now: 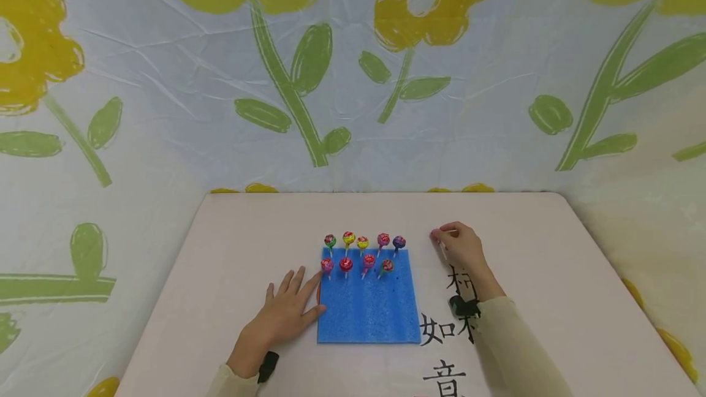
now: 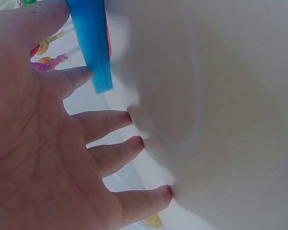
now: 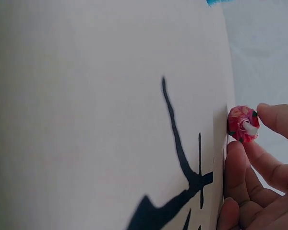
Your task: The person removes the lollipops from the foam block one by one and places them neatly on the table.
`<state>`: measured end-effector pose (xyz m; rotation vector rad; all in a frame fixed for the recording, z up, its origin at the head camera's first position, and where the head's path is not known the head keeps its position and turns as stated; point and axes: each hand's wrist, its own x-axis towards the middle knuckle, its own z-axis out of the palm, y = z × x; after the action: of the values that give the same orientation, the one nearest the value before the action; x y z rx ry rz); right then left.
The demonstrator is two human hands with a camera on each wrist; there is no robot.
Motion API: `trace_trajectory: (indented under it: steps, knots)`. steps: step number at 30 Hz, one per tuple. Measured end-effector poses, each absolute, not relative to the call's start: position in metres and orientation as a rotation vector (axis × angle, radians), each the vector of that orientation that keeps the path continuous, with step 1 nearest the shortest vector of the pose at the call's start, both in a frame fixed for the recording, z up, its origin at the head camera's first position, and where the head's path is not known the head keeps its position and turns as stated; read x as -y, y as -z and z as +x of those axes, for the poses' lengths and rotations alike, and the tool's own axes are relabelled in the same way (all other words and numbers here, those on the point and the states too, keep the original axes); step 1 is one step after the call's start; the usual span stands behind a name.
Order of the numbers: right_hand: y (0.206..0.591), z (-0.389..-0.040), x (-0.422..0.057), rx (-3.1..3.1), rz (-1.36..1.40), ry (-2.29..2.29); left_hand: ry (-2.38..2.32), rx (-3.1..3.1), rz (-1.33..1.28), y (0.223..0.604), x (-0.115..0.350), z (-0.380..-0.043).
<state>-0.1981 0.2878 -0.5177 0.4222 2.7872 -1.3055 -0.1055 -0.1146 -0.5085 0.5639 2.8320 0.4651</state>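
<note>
We see a pink-and-red wrapped ball lollipop on a white stick (image 3: 242,123) off to the right of the square blue foam board (image 1: 368,317), not yet in it. The narrow grip of the right hand (image 1: 462,247) pinches it by its wrapped head; whether it touches the pale counter (image 1: 265,219), we cannot tell. On the board, we count nine wrapped lollipops standing upright or nearly so: five along the far edge, ending at the dark purple one (image 1: 399,242), and four in the row before them, ending at the green-and-red one (image 1: 387,266). We judge the far row done and the second one short, its right end bare; the near part holds none. The left hand (image 1: 284,314) lies spread wide, holding nothing, thumb against the board's left edge. Farther out, we see black brushed characters (image 1: 444,378) on the counter.
</note>
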Motion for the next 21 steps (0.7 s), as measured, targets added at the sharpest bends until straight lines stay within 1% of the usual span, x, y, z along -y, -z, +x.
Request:
trace_trajectory:
  steps: [10,14,17,19,21]
  knots:
    - [0.52,-0.194,-0.292,-2.804,0.392,1.333,-0.461,-2.836,0.566,0.507,0.114,-0.105]
    - [0.54,-0.196,-0.301,-2.896,0.407,1.33,-0.454,-2.834,0.569,0.507,0.115,-0.105]
    - [0.55,-0.196,-0.307,-2.987,0.347,1.348,-0.457,-2.829,0.567,0.506,0.115,-0.104]
    - [0.545,-0.19,-0.303,-3.014,0.313,1.401,-0.459,-2.827,0.564,0.506,0.115,-0.104]
    - [0.527,-0.18,-0.294,-2.962,0.275,1.526,-0.451,-2.826,0.558,0.507,0.114,-0.104]
